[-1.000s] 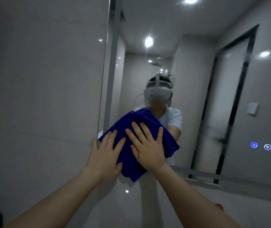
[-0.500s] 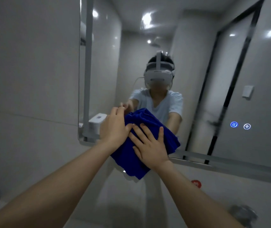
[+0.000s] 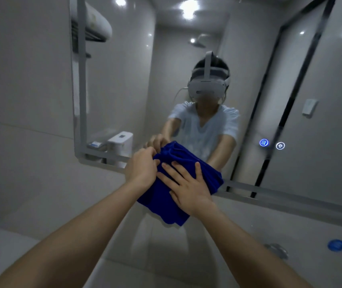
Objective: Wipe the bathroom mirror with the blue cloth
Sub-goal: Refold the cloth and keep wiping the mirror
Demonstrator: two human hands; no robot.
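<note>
Obs.: blue cloth (image 3: 166,196) lies bunched against the lower edge of the mirror (image 3: 315,84), left of the mirror's centre. Its upper part covers the glass; its lower corner hangs past the frame over the pale wall (image 3: 20,104) below. Left hand (image 3: 142,168): at the cloth's upper left corner, fingers curled, pinching a gathered fold of fabric. Right hand (image 3: 188,187): laid flat on the middle of the cloth, fingers (image 3: 198,171) straight and spread, palm pressing the fabric toward the mirror, nothing gripped. The two hands sit just beside each other, left slightly farther up the cloth. Both forearms are bare and enter from the near edge. In the glass: reflection of the person (image 3: 205,125) in a light short-sleeved shirt with a head-worn headset, arms reaching to the same cloth. On the right part of the mirror, two small lit round icons (image 3: 263,142), side by side. Reflected at far left: a white box-shaped fixture (image 3: 121,140); a shelf (image 3: 91,28) above it. Near right, below the mirror: a round blue object (image 3: 336,244) and, just left of it, a blurred metal fitting (image 3: 276,249); type not discernible.
</note>
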